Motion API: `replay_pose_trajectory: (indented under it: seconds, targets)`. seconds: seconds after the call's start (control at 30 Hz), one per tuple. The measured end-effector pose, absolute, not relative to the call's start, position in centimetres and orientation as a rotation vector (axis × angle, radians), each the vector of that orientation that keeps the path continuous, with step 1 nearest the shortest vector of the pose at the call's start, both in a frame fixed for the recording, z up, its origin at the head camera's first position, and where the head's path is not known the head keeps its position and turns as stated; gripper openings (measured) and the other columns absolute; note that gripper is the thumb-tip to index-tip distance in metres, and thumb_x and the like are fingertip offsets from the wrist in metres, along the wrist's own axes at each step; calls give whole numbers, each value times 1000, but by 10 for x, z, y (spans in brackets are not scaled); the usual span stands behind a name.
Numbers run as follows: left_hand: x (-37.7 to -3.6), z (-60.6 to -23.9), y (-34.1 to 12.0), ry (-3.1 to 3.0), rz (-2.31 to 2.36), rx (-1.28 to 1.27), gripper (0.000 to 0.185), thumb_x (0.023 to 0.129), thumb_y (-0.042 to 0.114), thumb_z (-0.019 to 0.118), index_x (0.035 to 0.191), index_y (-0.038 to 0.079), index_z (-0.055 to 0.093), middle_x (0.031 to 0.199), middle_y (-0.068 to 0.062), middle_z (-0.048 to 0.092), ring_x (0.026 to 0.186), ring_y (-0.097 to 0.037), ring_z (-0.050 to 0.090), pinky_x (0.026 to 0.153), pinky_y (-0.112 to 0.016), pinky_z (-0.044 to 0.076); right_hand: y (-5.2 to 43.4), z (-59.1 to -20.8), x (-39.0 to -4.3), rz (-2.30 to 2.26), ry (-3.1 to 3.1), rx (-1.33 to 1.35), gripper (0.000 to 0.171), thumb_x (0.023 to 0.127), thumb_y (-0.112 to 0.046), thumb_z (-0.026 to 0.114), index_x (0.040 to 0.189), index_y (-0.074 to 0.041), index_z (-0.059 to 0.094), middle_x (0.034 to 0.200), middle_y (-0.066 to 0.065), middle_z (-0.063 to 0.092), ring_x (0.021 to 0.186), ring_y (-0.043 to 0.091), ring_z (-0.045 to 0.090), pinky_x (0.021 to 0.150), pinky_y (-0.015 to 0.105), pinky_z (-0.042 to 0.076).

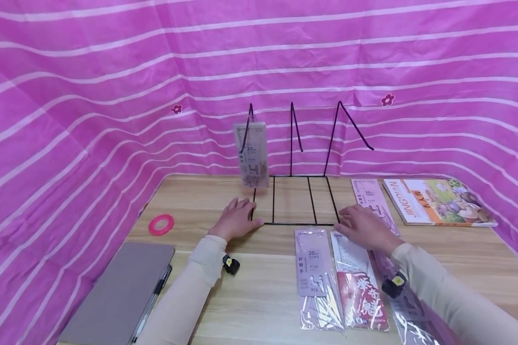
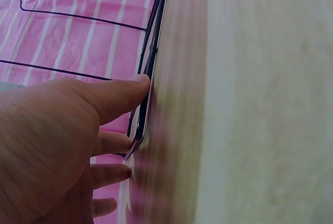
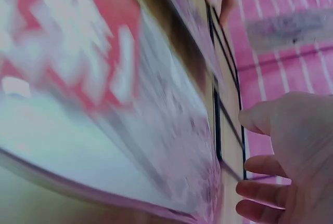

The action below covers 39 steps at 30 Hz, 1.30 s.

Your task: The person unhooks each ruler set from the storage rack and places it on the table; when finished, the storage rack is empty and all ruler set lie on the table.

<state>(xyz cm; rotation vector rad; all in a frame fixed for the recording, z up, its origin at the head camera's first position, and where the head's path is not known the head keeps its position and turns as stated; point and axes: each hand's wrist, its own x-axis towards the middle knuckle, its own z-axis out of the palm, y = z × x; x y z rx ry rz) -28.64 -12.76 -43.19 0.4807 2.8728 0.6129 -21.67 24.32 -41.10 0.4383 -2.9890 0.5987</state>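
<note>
A black wire rack (image 1: 300,201) stands on the wooden table (image 1: 259,297), its base frame flat and three dividers upright. A lilac ruler packet (image 1: 251,154) stands against the left divider. My left hand (image 1: 241,213) lies flat with straight fingers at the rack's front left corner; in the left wrist view its thumb (image 2: 130,89) touches the base wire (image 2: 152,63). My right hand (image 1: 351,224) rests open at the rack's front right corner, over the top ends of two flat packets (image 1: 314,278) (image 1: 359,282). In the right wrist view its fingers (image 3: 260,164) are relaxed and hold nothing.
Another packet (image 1: 371,199) and a picture book (image 1: 436,201) lie to the right of the rack. One more packet (image 1: 414,316) lies under my right forearm. A pink tape ring (image 1: 161,224) and a grey notebook (image 1: 116,297) with a pen (image 1: 153,297) lie at the left. Pink striped cloth surrounds the table.
</note>
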Motion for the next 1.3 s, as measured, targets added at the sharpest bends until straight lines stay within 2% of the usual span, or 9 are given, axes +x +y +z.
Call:
replay_pose_trajectory:
  seconds: [0.17,0.53,0.73,0.83,0.97,1.07,1.17,1.3]
  targets:
    - [-286,-433,-128,2875,611,475,75,101,56,62,160,13,44,173,-14,29,163,-45,11,133,-60,12,245,-415,-240,576,-3012,467,56,101,-37,69,140,3,61,139,27,62,129,49,57,111,68,43]
    - [-285,-430,-125,2912,580,506,74,102,54,62,159,11,45,172,-15,32,162,-45,14,133,-59,14,247,-418,-252,475,-3081,446,70,101,-50,66,149,0,55,155,29,49,141,56,42,115,79,29]
    - [-285,-431,-126,2899,613,513,74,102,54,62,159,10,45,172,-15,32,162,-45,15,133,-58,15,249,-422,-254,476,-3080,465,74,98,-53,69,147,1,56,153,29,51,139,54,45,111,75,35]
    - [-286,-430,-130,2906,686,517,73,102,53,63,158,9,47,170,-15,36,161,-44,20,132,-59,20,248,-422,-255,477,-3072,484,73,98,-52,70,145,1,57,151,30,53,136,53,48,110,74,37]
    - [-290,-421,-138,2919,905,475,61,103,50,62,150,11,56,160,-13,51,150,-39,43,122,-62,39,248,-422,-255,480,-3074,484,72,98,-51,70,145,1,57,149,29,55,137,52,49,112,73,36]
    - [-296,-409,-145,2938,1136,386,47,104,48,62,139,16,64,152,-8,56,137,-36,57,112,-61,48,248,-421,-255,472,-3075,477,71,98,-50,71,145,1,58,149,28,56,138,51,49,113,72,37]
    - [-304,-398,-149,2955,1394,366,38,105,38,64,134,14,66,158,-7,48,135,-36,57,110,-60,50,247,-420,-255,463,-3073,478,71,98,-49,71,145,2,58,148,28,57,136,51,50,111,72,38]
    - [-316,-388,-147,2933,1654,431,37,103,24,66,136,7,64,165,-9,37,137,-35,53,113,-56,48,246,-421,-255,475,-3089,459,71,97,-49,71,145,3,57,147,28,57,134,50,51,111,71,38]
